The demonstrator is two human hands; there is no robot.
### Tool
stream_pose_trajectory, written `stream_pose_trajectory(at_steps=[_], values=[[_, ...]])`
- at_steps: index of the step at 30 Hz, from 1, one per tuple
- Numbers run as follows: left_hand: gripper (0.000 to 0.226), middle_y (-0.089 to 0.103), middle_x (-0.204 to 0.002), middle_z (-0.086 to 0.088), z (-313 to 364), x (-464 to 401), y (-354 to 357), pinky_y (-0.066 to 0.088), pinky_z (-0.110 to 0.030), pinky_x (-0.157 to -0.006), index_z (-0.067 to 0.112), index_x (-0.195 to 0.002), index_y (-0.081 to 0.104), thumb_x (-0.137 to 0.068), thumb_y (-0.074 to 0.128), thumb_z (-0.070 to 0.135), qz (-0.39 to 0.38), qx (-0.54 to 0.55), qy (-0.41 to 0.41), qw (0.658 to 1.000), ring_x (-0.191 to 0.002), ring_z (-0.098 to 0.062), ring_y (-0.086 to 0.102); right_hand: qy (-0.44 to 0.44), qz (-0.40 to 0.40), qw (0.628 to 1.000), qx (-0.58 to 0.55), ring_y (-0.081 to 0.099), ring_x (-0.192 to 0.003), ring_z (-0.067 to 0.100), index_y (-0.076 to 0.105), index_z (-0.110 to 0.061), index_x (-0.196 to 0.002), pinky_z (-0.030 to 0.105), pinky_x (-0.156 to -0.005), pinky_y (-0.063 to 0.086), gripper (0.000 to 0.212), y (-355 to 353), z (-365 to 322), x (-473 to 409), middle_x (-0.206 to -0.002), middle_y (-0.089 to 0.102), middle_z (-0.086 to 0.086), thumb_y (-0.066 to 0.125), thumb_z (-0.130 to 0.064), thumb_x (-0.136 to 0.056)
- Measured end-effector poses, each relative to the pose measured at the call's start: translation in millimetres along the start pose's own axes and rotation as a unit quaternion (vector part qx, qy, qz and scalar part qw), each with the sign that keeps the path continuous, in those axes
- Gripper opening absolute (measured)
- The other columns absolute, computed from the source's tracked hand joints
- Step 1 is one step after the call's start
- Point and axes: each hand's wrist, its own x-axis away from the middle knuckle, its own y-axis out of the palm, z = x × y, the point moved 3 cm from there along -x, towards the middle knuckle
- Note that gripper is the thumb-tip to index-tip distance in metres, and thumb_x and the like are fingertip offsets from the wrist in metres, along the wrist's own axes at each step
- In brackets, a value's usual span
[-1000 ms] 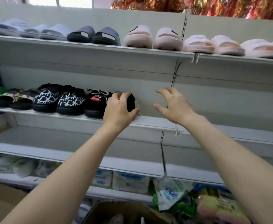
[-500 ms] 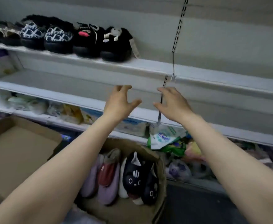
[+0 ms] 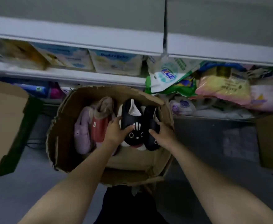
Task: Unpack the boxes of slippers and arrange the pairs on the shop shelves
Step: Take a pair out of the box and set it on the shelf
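Boxed tissue packs [image 3: 116, 63] under shelf edge; crumpled plastic bags [image 3: 223, 88] right (labels blurred).

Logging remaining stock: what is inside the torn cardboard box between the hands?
The cardboard box holds black cat-face slippers, with the left hand and right hand on them, plus a red slipper and lilac slippers. Anything beneath them is covered.

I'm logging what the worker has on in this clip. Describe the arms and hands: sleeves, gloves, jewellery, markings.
Both forearms are bare as far as the frame shows, with no sleeve in view. The left hand and right hand wear no gloves. No watch, bracelet or ring shows, though the dim, slightly blurred picture could hide small ones. No markings visible.
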Motion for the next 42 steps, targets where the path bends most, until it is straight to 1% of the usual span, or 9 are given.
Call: stream_pose_trajectory(at_steps=[4,7,13,18,22,25,31,35,42], values=[[0.101,0.055,-0.142,-0.008,-50,-25,40,0.045,-0.043,-0.107,0.016,-0.149,0.036,-0.069,0.083,0.055,-0.039,0.071,-0.078,0.994,-0.13,-0.028,0.052,0.099,0.0,0.992,-0.076,0.047,-0.138,0.028,0.033,-0.017,-0.155,0.035,-0.107,0.042,0.072,40,36,-27,-0.153,0.047,0.006,0.059,-0.049,-0.096],[0.077,0.063,-0.13,-0.004,-66,-39,60,0.048,-0.039,-0.103,0.014,-0.133,0.051,-0.071,0.088,0.039,-0.042,0.133,-0.112,0.984,-0.119,-0.021,0.059,0.158,0.017,0.977,-0.142,0.046,-0.138,0.03,0.031,-0.016,-0.156,0.037,-0.111,0.04,0.076,56,50,-40,-0.153,0.046,0.006,0.062,-0.048,-0.094],[0.064,0.073,-0.11,-0.005,-73,-49,70,0.058,-0.029,-0.065,0.013,-0.121,0.06,-0.067,0.092,0.021,-0.064,0.257,-0.162,0.951,-0.091,-0.018,0.073,0.207,0.056,0.941,-0.263,0.049,-0.136,0.029,0.038,-0.02,-0.153,0.044,-0.113,0.041,0.093,66,65,-52,-0.15,0.049,0.003,0.08,-0.051,-0.076],[0.068,0.077,-0.102,-0.008,-87,-35,43,0.059,-0.046,-0.086,0.014,-0.11,0.068,-0.051,0.096,0.033,-0.057,0.322,-0.186,0.927,-0.096,-0.027,0.074,0.204,0.043,0.922,-0.327,0.061,-0.12,0.022,0.053,-0.018,-0.143,0.039,-0.103,0.05,0.076,72,65,-47,-0.139,0.06,0.002,0.086,-0.037,-0.078],[0.048,0.074,-0.112,-0.008,-114,-18,25,0.06,-0.042,-0.08,0.017,-0.117,0.062,-0.074,0.084,0.017,-0.063,0.356,-0.212,0.908,-0.1,-0.027,0.072,0.203,0.058,0.919,-0.333,0.054,-0.08,0.004,0.05,-0.011,-0.139,0.025,-0.08,0.045,0.069,76,60,-40,-0.118,0.055,-0.005,0.084,-0.031,-0.082],[0.055,0.071,-0.119,-0.007,-122,-14,24,0.06,-0.038,-0.075,0.017,-0.126,0.058,-0.077,0.082,0.016,-0.063,0.371,-0.213,0.902,-0.099,-0.023,0.073,0.202,0.082,0.9,-0.378,0.059,-0.088,0.006,0.048,-0.014,-0.128,0.022,-0.075,0.05,0.069,83,56,-34,-0.11,0.059,-0.006,0.089,-0.03,-0.074],[0.055,0.071,-0.121,-0.004,-111,-11,28,0.06,-0.042,-0.078,0.025,-0.13,0.06,-0.079,0.081,0.023,-0.046,0.406,-0.19,0.892,-0.099,-0.023,0.073,0.222,0.061,0.863,-0.449,0.059,-0.122,0.021,0.037,-0.02,-0.15,0.044,-0.107,0.049,0.143,94,58,-42,-0.138,0.06,-0.001,0.098,-0.064,-0.029],[0.052,0.072,-0.118,-0.001,-100,3,21,0.061,-0.041,-0.077,0.03,-0.129,0.06,-0.081,0.08,0.024,-0.021,0.419,-0.183,0.889,-0.094,-0.02,0.074,0.208,-0.001,0.861,-0.465,0.061,-0.119,0.02,0.061,-0.021,-0.135,0.042,-0.109,0.047,0.117,76,47,-33,-0.13,0.067,-0.002,0.098,-0.06,-0.031],[0.046,0.072,-0.117,0.002,-90,55,13,0.06,-0.044,-0.084,0.035,-0.124,0.061,-0.082,0.079,0.024,-0.024,0.39,-0.155,0.907,-0.099,-0.023,0.071,0.092,0.007,0.862,-0.498,0.068,-0.107,0.022,0.053,-0.029,-0.136,0.048,-0.091,0.058,0.075,57,27,2,-0.127,0.066,0.0,0.09,-0.026,-0.071]])
